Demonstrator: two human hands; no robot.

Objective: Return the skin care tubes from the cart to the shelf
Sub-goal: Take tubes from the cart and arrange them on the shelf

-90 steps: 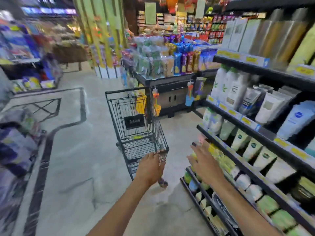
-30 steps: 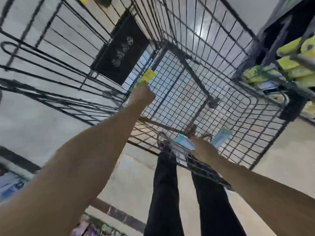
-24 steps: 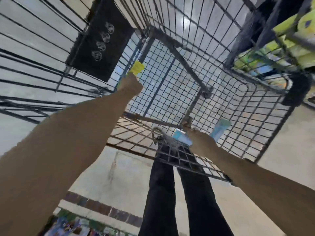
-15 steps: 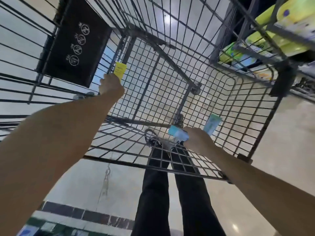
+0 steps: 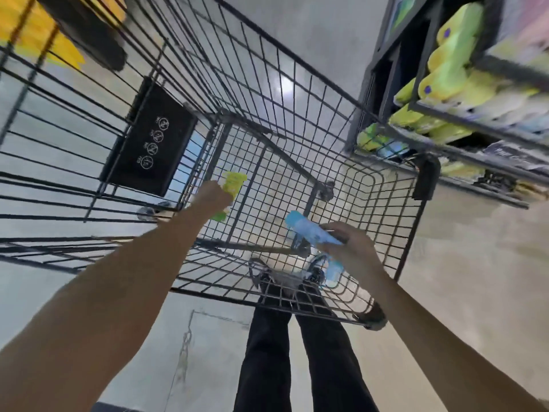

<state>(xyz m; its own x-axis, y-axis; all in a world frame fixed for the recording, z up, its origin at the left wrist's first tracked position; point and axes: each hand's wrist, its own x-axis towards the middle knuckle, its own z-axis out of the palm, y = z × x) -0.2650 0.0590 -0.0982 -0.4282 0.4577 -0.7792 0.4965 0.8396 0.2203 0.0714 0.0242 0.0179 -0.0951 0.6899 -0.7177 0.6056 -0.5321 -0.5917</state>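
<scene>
I look straight down into the black wire cart (image 5: 297,138). My left hand (image 5: 212,197) is closed around a yellow-green tube (image 5: 233,182) inside the basket. My right hand (image 5: 352,245) grips a light blue tube (image 5: 309,230), lifted a little above the cart floor. Below that hand a second pale blue tube end (image 5: 334,270) shows; I cannot tell whether it is held or lying in the cart. The shelf (image 5: 475,156) with rows of yellow-green tubes (image 5: 445,72) stands at the upper right.
A black sign plate (image 5: 148,141) hangs on the cart's far wall. The cart's corner bumper (image 5: 424,176) sits close against the shelf edge. My legs in dark trousers (image 5: 297,352) stand behind the cart on a pale tiled floor.
Both hands have risen slightly with their tubes. The blue tube in my right hand has tilted up out of the basket floor, and the view has swung toward the shelf.
</scene>
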